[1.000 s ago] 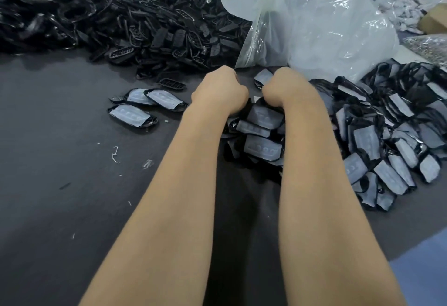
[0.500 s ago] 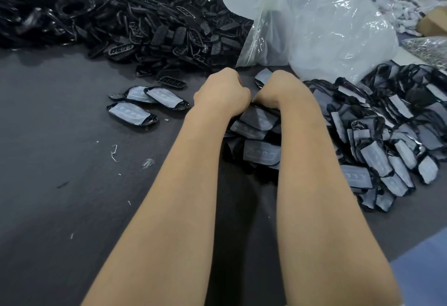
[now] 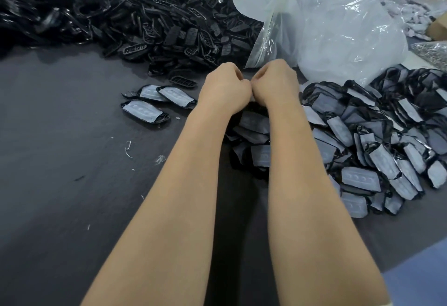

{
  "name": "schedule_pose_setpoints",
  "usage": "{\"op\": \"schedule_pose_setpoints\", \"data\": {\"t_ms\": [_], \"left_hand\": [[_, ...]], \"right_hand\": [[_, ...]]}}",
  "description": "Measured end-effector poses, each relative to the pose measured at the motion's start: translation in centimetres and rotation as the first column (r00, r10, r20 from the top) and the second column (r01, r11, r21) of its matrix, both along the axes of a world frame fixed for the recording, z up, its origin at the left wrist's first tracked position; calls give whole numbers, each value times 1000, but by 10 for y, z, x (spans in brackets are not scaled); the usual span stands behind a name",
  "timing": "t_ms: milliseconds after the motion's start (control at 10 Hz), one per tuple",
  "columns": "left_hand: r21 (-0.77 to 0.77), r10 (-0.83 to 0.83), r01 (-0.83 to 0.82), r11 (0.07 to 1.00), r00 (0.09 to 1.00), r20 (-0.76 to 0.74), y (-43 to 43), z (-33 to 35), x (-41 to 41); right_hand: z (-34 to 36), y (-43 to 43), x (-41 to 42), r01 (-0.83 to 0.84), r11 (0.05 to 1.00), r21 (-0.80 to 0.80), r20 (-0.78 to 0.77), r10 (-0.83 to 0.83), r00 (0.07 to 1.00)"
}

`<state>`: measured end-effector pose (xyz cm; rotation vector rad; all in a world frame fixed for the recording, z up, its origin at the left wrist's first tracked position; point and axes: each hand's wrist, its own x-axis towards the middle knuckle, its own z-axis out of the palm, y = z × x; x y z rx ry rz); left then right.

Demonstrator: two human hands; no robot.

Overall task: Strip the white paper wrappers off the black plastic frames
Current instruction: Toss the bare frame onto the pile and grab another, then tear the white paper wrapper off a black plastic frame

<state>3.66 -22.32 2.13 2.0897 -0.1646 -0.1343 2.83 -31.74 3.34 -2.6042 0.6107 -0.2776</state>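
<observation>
My left hand (image 3: 223,87) and my right hand (image 3: 274,83) are curled into fists side by side, knuckles touching, above the near end of a heap of white-wrapped black frames (image 3: 362,141). Only a pale sliver of a wrapped frame (image 3: 252,98) peeks out under the two hands; the rest of it is hidden behind them. Three more wrapped frames (image 3: 145,110) lie apart on the dark table, left of my left hand. A big heap of bare black frames (image 3: 157,22) fills the far left.
A crumpled clear plastic bag (image 3: 338,27) lies behind my hands at the far right. White scraps (image 3: 408,15) are piled beyond it. Small paper bits (image 3: 128,148) dot the dark table (image 3: 60,160) on the left. A light blue surface (image 3: 420,276) borders the near right corner.
Both hands have come together from slightly apart and lifted a little off the heap; their knuckles now touch. The heaps lie as before.
</observation>
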Motion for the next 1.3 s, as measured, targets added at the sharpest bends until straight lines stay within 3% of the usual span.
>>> {"op": "schedule_pose_setpoints", "data": {"t_ms": [100,200,300,400,500,600,700,800,900,1000,1100,1200,1300], "left_hand": [[-11,93,-93,996,991,93,16,8,-7],[-161,164,-159,974,986,19,32,14,-7],[-300,266,-259,918,964,-17,59,23,-7],[-427,335,-341,838,938,-90,97,25,-15],[-387,439,-430,816,896,-68,129,17,-23],[-366,524,-514,776,848,-79,158,9,-28],[-211,571,-560,801,821,-7,186,3,-31],[132,528,-533,836,846,72,211,-2,-34],[327,495,-483,812,867,50,225,-5,-31],[254,561,-567,783,821,104,232,-5,-17],[23,647,-650,759,758,82,238,-2,-1],[-203,699,-695,690,712,-65,240,1,12],[-310,716,-714,628,686,-130,239,3,20]], "right_hand": [[6,15,6,-96,989,114,270,62,961],[14,37,9,-222,945,241,434,100,895],[14,67,12,-315,794,519,438,70,896],[11,101,9,-369,615,696,404,90,911],[9,130,4,-401,574,714,381,162,910],[5,154,1,-443,671,594,322,306,896],[0,178,1,-475,765,435,223,420,880],[-6,201,6,-453,843,290,200,410,890],[-10,223,17,-476,840,260,224,427,876],[-15,241,32,-529,809,258,209,488,848],[-17,257,51,-560,789,252,217,518,828],[-16,272,66,-599,750,281,223,556,800],[-17,284,79,-590,748,305,69,601,797]]}}
